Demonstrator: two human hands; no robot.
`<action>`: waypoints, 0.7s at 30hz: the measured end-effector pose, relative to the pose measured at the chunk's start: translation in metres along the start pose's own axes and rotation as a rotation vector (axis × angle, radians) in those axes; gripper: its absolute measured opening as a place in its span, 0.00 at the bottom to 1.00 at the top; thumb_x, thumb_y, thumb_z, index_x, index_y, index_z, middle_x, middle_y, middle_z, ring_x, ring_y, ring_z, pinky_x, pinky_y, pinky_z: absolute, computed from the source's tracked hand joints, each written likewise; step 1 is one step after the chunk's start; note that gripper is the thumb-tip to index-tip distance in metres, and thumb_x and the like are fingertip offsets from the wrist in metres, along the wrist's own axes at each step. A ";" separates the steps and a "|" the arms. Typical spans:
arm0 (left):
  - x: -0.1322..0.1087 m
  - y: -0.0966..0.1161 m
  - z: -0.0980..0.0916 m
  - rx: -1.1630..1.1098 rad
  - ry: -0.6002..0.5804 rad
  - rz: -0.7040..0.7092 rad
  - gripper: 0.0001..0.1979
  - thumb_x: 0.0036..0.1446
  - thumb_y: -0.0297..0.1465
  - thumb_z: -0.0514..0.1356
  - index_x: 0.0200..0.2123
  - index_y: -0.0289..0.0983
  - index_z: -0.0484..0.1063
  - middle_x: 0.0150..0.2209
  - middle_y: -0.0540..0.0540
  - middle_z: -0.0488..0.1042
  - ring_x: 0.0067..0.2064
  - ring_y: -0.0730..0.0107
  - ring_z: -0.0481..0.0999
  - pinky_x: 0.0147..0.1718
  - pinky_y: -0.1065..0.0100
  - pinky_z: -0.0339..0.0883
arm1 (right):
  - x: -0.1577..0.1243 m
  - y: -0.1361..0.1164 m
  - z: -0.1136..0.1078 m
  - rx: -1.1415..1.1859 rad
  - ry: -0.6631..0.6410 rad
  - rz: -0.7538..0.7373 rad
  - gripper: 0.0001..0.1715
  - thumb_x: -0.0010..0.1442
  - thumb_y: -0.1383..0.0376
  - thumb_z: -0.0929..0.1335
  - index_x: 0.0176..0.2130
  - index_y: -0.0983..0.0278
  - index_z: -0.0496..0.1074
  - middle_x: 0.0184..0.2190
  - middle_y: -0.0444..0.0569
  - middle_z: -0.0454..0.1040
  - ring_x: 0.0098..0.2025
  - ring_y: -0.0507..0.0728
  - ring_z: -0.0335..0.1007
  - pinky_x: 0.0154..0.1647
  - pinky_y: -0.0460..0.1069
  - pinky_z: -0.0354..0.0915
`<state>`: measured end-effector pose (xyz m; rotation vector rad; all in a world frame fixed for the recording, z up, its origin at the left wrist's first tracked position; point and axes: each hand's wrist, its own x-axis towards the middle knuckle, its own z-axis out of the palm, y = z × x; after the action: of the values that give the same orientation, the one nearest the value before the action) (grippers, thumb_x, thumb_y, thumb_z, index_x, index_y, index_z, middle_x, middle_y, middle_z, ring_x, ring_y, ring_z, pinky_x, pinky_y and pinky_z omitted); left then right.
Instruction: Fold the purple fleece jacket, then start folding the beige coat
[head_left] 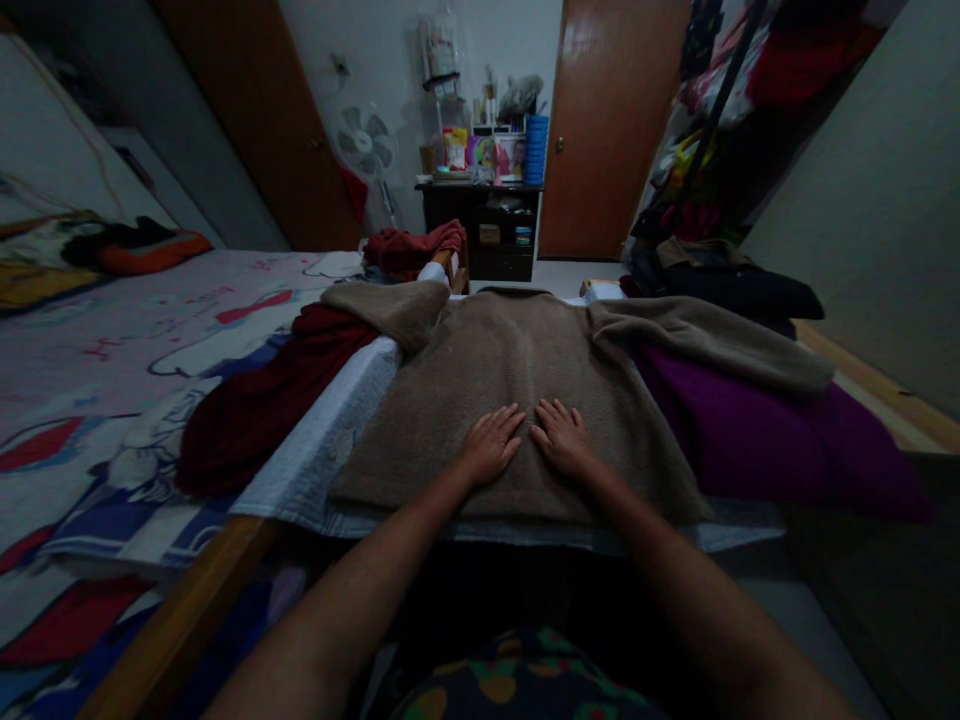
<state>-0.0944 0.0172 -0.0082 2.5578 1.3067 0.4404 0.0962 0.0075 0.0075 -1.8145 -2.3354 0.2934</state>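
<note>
A brown fleecy long-sleeved sweater (517,350) lies spread out in front of me on a surface covered with a light blue cloth (315,440). Its neck points away from me, and its sleeves reach out to both sides. My left hand (491,442) rests flat on the lower middle of the sweater, fingers stretched out. Beside it, a small gap away, my right hand (562,436) also lies flat on the fabric. Neither hand grips anything. The left sleeve lies partly over a dark red cloth (255,410), the right one over a purple cloth (772,430).
A bed with a patterned blanket (187,310) stands to the left, bordered by a wooden rail (187,610). Dark folded clothes (735,285) are piled at the right. Farther back are a fan (367,140), a black cabinet (480,235) and a wooden door (607,130).
</note>
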 end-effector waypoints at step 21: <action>-0.061 -0.020 -0.042 0.060 -0.091 0.000 0.25 0.63 0.41 0.55 0.62 0.45 0.61 0.65 0.45 0.61 0.65 0.55 0.56 0.63 0.49 0.49 | -0.006 -0.013 0.014 -0.123 0.060 -0.124 0.36 0.69 0.49 0.53 0.69 0.60 0.49 0.70 0.48 0.46 0.70 0.61 0.42 0.68 0.61 0.42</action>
<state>-0.1585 -0.0179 0.0139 2.5933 1.3075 0.2845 0.0818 -0.0020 -0.0024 -1.6952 -2.4599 0.0793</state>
